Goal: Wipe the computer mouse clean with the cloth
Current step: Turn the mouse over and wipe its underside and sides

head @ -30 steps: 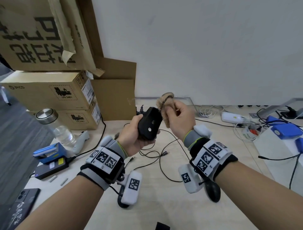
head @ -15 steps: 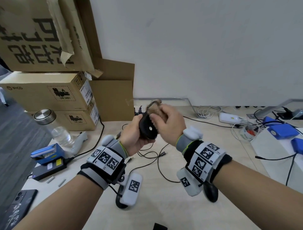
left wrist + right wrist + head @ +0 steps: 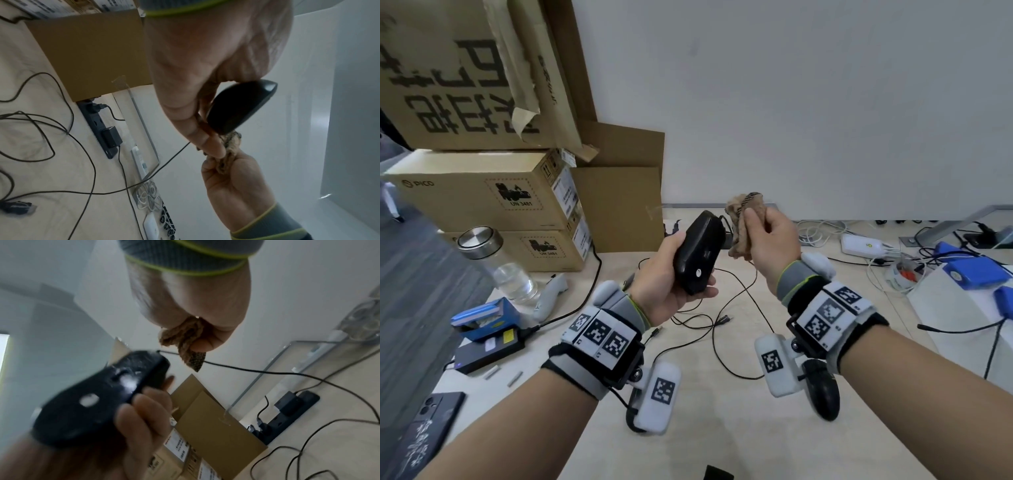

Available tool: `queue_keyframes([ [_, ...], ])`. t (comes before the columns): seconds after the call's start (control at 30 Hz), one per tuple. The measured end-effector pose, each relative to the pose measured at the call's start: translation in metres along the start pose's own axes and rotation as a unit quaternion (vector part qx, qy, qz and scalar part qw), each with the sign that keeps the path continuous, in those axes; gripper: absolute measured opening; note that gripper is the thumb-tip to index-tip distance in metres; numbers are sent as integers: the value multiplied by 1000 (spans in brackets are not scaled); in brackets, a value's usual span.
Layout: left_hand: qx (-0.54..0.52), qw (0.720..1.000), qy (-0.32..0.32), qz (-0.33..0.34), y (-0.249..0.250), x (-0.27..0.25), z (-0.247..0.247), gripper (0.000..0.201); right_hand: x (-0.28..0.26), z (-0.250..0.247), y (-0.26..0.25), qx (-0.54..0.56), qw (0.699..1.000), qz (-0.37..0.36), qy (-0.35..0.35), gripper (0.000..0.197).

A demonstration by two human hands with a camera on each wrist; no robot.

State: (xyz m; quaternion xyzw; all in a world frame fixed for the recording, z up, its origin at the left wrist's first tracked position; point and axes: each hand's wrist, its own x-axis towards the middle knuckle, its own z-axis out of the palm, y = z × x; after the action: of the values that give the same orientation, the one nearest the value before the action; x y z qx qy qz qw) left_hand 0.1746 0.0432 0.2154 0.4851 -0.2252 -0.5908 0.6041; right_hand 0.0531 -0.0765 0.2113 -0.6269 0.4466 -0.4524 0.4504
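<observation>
Over the cluttered desk, left hand gripped the mouse underside-up, aloft; right hand clutched the bunched cloth just beside it, apart.

Black mouse, tan cloth

An office or lab workspace: a pale desk against a white wall, stacked cardboard boxes, a power strip, tangled cables.
</observation>
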Motion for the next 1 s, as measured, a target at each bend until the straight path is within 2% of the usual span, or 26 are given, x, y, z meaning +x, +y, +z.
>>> queue_keyframes([
  [0.1,-29,999,34,-7,-2,1,-4,53,-4,-4,-4,47,999,17,7,24],
  [0.23,16,999,32,13,-4,-1,-10,42,-11,-4,-4,99,994,30,-26,19],
  [0.33,77,994,48,56,-7,-1,-11,61,-15,-5,-7,140,987,42,-61,17],
  [0.4,140,983,74,90,-11,2,-12,74,-17,-5,-8,170,978,84,-88,15],
  [0.5,199,971,83,106,-14,2,-8,75,-20,-1,-6,177,976,101,-81,10],
  [0.67,213,972,53,89,-16,-3,1,55,-29,2,-5,154,983,48,-81,9],
  [0.83,218,968,73,96,-12,-4,9,34,-38,5,-6,126,986,10,-106,22],
  [0.9,208,970,74,103,-12,-3,10,32,-37,8,-5,106,989,-4,-101,27],
  [1.0,206,970,58,117,-12,-3,10,32,-34,9,-5,92,992,9,-81,20],
])
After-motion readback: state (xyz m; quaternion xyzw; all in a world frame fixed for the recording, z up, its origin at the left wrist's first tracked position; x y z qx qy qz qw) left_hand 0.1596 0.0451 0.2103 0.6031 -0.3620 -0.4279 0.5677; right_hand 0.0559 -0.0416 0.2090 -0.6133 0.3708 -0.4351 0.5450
